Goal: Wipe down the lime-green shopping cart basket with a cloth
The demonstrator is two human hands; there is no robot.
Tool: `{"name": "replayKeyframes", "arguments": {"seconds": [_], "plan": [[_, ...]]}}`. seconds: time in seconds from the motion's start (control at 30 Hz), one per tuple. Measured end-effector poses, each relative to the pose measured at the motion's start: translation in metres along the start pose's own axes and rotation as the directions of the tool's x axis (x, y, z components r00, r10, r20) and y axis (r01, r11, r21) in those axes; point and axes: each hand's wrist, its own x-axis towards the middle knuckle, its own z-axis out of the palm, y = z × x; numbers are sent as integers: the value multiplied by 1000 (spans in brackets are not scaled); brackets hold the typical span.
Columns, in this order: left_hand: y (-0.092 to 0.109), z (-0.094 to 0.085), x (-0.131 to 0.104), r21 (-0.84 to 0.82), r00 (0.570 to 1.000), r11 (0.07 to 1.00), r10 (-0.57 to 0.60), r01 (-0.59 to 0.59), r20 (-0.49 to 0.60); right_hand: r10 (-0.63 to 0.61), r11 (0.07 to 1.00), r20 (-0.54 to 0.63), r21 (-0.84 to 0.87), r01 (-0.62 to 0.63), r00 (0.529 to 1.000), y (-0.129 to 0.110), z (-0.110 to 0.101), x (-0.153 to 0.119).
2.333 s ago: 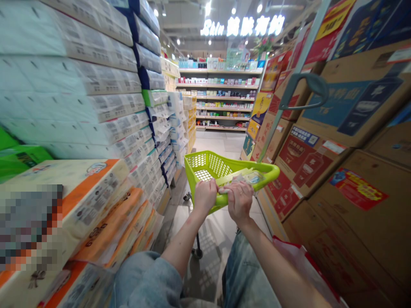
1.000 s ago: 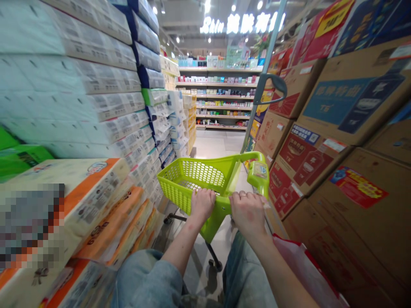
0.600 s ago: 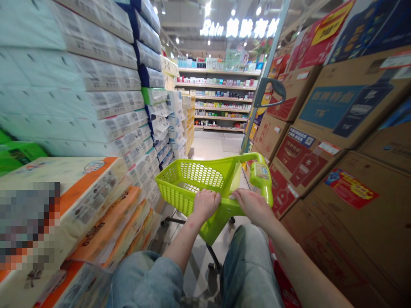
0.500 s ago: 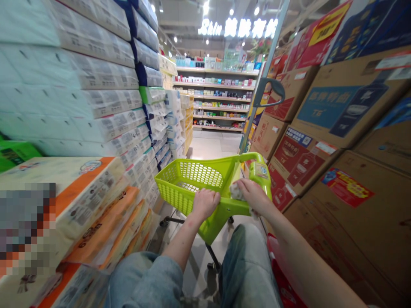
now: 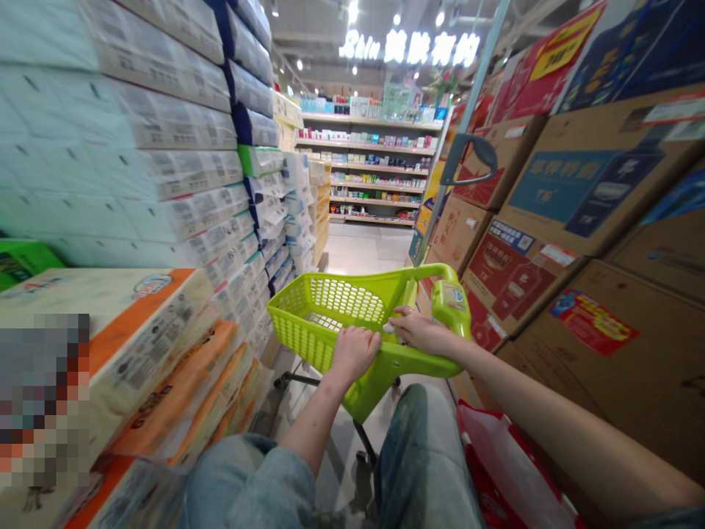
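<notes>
A lime-green plastic shopping cart (image 5: pixel 300 323) with perforated basket walls stands in front of my knees. My left hand (image 5: pixel 357 353) is closed over the near rim of the cart, fingers wrapped round it. Inside the near end, by the rim, my right hand (image 5: pixel 423 332) is bent over a crumpled white wipe (image 5: pixel 388 328). Only a small bit of the wipe shows; my fingers cover the rest. The cart's thick green handle (image 5: pixel 456 305) is just beyond my right wrist.
Tall stacks of packaged tissue paper (image 5: pixel 187 173) line the left side. Cardboard cartons (image 5: pixel 600 294) are piled on the right, beside a grey pole with a handle (image 5: pixel 474 158). A red bag (image 5: pixel 507 463) lies by my right leg. Stocked shelves (image 5: pixel 374 169) stand ahead.
My right hand has moved left and inward from beside the handle, carrying the wipe, which now shows less. The left hand keeps its hold on the rim. More of the red bag is visible.
</notes>
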Motion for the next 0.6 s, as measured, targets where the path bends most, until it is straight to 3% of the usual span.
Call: {"name": "replayKeyframes", "arguments": {"seconds": [0.13, 0.3, 0.6], "plan": [[0, 0, 0, 11, 1000, 1000, 6, -6, -7, 57, 987, -110, -144, -73, 992, 4, -7, 2], [1, -1, -1, -2, 1000, 1000, 1, -1, -10, 97, 983, -55, -150, -104, 994, 5, -6, 11], [-2, 2, -2, -1, 999, 1000, 24, -24, -30, 347, 920, -16, -186, -343, 938, 27, -25, 58]]}}
